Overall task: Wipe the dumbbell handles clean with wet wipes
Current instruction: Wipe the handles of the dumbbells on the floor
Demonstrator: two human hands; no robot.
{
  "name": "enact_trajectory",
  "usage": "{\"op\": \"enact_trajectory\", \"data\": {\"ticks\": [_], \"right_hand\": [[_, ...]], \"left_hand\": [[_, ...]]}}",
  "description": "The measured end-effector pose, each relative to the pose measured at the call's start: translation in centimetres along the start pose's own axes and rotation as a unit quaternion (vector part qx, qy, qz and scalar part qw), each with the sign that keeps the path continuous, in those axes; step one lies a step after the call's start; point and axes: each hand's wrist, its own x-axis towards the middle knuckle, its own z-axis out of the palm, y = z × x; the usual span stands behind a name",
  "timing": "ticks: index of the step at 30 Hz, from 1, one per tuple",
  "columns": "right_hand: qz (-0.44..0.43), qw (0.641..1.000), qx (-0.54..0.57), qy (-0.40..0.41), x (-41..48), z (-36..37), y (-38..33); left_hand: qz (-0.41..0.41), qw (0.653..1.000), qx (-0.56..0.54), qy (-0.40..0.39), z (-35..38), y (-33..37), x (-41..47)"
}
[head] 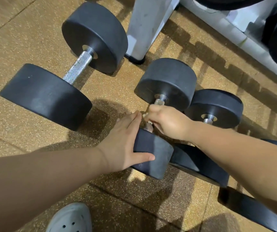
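Two hands are working on the middle dumbbell [156, 166], which is lying on the speckled tan floor [25, 39] straight ahead of the person. The right hand [167, 123] is gripping its handle [159, 102], with the fingers curled under and out of sight, so only a short knurled stretch is showing between the knuckles and the far head [167, 77]. A pale scrap is poking out at the fingertips, probably the wet wipe [145, 115], though it is too blurred to be sure. The left hand [126, 143] is holding nothing. It is pressing flat against the near head [152, 144], fingers lying straight along the top and thumb stretching across the rubber rim.

Just beside this dumbbell on the right, a third dumbbell [216, 108] is lying parallel to it. Its far head is sitting close against the middle one's, and its near head is running beneath the right forearm. Farther right, another black rubber shape [251, 210] is being cut off by the frame edge.

Well apart on the left, a large dumbbell [45, 96] is lying on a diagonal, its chrome bar [77, 67] sitting bare between two thick black heads. A white rack leg [144, 25] is standing behind it. A pale shoe [70, 218] with small holes is showing at the bottom edge.
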Motion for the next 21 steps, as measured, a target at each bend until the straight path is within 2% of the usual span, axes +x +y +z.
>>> {"op": "enact_trajectory", "data": {"ticks": [2,6,8,10,12,14,16,18,19,21], "right_hand": [[-0.014,0.999,-0.013,-0.038,0.0,-1.0,0.6],[0.121,0.990,-0.051,0.053,1.1,-1.2,2.9],[0.097,0.992,-0.032,0.067,1.1,-0.4,1.9],[0.031,0.999,-0.011,-0.001,0.4,0.2,-0.2],[0.003,0.998,-0.026,-0.061,0.1,-0.1,-1.1],[0.030,0.996,-0.064,-0.045,0.5,-0.5,0.2],[0.102,0.990,-0.093,0.017,1.1,-0.6,1.8],[0.152,0.983,-0.055,0.088,1.4,-0.2,2.1],[0.138,0.985,-0.026,0.103,1.4,0.3,1.7],[0.065,0.996,0.015,0.054,1.0,0.9,-0.3]], "left_hand": [[-0.010,1.000,-0.013,0.009,0.3,0.5,-0.1],[-0.013,1.000,-0.026,0.011,0.6,1.4,0.0],[-0.015,0.999,-0.030,0.013,0.6,1.6,0.0],[-0.016,0.999,-0.030,0.013,0.5,1.5,0.0],[-0.019,0.999,-0.033,0.012,0.4,1.2,0.0],[-0.017,0.999,-0.030,0.007,0.2,0.9,-0.1],[-0.024,0.999,-0.039,-0.005,-0.3,0.8,-0.1],[-0.057,0.996,-0.072,-0.011,-1.0,1.2,0.0],[-0.079,0.993,-0.086,-0.004,-1.2,1.5,0.2],[-0.102,0.992,-0.069,0.039,-1.2,2.0,0.5]]}}
